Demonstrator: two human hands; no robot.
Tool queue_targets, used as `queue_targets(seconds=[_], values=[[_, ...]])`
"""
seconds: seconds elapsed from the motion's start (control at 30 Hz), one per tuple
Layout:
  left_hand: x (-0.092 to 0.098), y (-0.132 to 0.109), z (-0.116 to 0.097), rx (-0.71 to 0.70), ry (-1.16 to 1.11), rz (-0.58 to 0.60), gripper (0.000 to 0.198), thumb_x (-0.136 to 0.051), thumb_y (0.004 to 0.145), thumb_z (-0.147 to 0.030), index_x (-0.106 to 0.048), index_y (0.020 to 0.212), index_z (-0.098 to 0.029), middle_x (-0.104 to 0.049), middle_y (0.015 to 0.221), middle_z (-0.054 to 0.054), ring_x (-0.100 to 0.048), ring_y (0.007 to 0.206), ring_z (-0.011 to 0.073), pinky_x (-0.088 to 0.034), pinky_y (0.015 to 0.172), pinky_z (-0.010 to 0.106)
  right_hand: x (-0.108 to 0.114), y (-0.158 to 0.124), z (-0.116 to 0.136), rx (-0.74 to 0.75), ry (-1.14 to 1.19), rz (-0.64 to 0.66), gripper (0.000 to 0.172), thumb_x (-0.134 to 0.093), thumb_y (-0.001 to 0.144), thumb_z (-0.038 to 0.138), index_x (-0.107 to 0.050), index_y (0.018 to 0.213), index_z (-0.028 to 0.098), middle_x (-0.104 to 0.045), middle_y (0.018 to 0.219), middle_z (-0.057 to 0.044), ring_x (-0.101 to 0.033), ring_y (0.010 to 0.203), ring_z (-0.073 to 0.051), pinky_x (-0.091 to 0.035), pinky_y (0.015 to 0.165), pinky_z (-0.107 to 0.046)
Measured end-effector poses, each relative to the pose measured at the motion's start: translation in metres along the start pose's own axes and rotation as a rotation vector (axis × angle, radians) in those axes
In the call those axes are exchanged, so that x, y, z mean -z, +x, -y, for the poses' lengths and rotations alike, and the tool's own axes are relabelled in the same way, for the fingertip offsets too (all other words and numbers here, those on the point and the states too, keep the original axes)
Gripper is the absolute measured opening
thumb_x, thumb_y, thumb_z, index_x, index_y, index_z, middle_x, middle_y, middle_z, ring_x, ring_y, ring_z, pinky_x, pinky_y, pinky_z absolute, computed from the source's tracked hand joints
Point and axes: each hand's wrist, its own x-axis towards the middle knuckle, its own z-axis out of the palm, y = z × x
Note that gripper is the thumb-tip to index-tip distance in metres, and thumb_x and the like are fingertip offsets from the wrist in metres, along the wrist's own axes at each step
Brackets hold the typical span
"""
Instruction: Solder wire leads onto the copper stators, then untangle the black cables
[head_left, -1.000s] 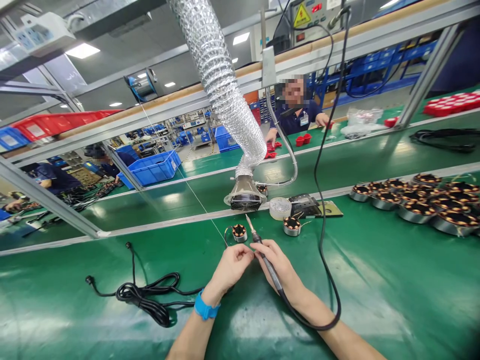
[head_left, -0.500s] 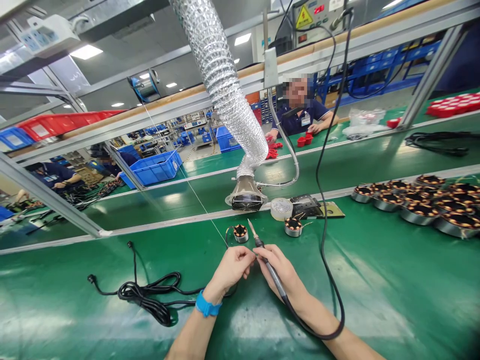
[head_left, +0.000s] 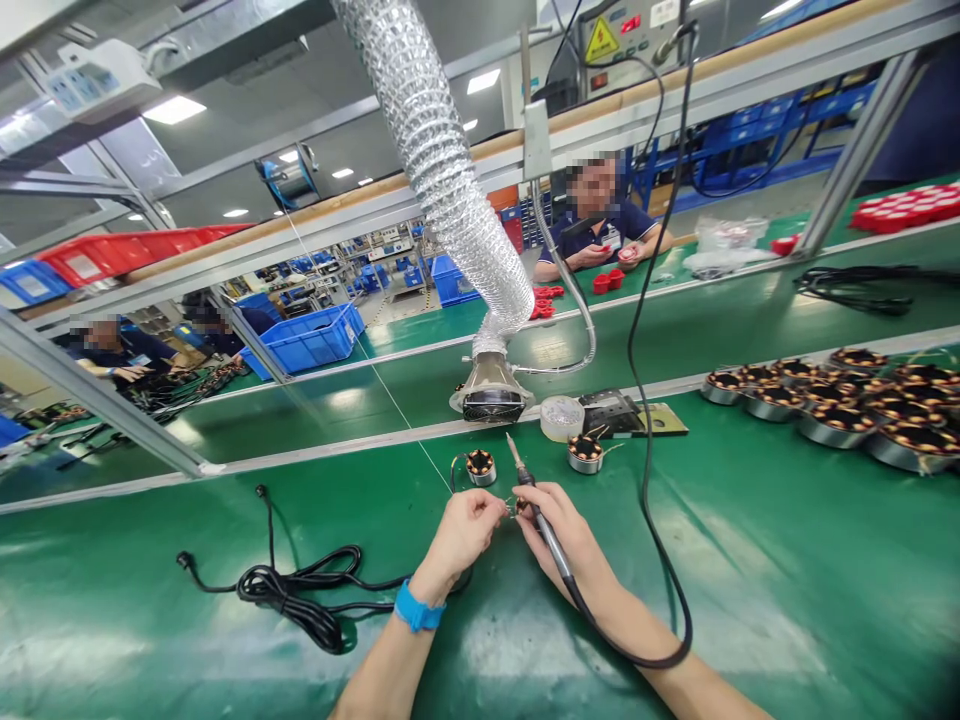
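Observation:
My right hand (head_left: 566,540) is wrapped around a soldering iron (head_left: 553,548), its metal tip pointing up and away. A small dark and copper-coloured piece shows at the right fingertips, too small to make out. My left hand (head_left: 463,530), with a blue wristband (head_left: 417,606) at the wrist, is closed in a pinch on thin wire ends (head_left: 509,507). The fingertips of both hands nearly meet. Just beyond them sits a small wound motor stator (head_left: 481,467). A second stator (head_left: 585,453) lies to the right. A coiled black cable (head_left: 289,595) runs under my left wrist.
A fume extractor nozzle (head_left: 493,390) hangs beyond the hands on a silver duct (head_left: 442,150). Next to it lie a round pale tub (head_left: 562,418) and a dark plate (head_left: 615,412). Several stators (head_left: 840,425) stand at right. A co-worker (head_left: 600,225) sits across the bench.
My hands have drawn slightly apart, so thin wires now show between the fingertips. The iron's tip has shifted slightly right and up. The co-worker opposite has raised a hand holding a red part.

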Motion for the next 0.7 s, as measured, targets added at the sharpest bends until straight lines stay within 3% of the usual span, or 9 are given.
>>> queue_targets(seconds=[0.2,0.4,0.7], values=[[-0.0008,0.0002,0.0006,0.005,-0.003,-0.002,0.032,-0.067,0.081,-0.048,-0.062,0.078,-0.016,-0.046,0.058,-0.006,-0.035,0.042,0.0066,-0.023,0.042,0.024,-0.0045,0.0024,0.0008,-0.097,0.067,-0.119,0.033,-0.057,0.093,0.013,-0.063,0.122,0.027,-0.063,0.100,-0.003,-0.070,0.072,-0.016,-0.064,0.072,-0.030],[-0.0007,0.0003,-0.0001,-0.001,0.040,-0.015,0.027,-0.064,0.080,-0.043,-0.063,0.076,-0.017,-0.047,0.058,-0.005,-0.036,0.044,0.0080,-0.024,0.044,0.025,-0.0084,0.0017,-0.0018,-0.155,0.112,-0.132,0.032,-0.059,0.090,0.012,-0.064,0.119,0.026,-0.062,0.098,-0.002,-0.068,0.066,-0.014,-0.064,0.069,-0.030],[-0.0001,0.0001,-0.0005,-0.039,0.141,-0.041,0.025,-0.061,0.081,-0.039,-0.065,0.069,-0.017,-0.051,0.059,-0.002,-0.040,0.051,0.0110,-0.029,0.052,0.026,-0.0038,-0.0003,0.0021,-0.149,0.101,-0.112,0.035,-0.059,0.091,0.013,-0.062,0.123,0.027,-0.063,0.099,-0.003,-0.071,0.081,-0.018,-0.065,0.078,-0.033]])
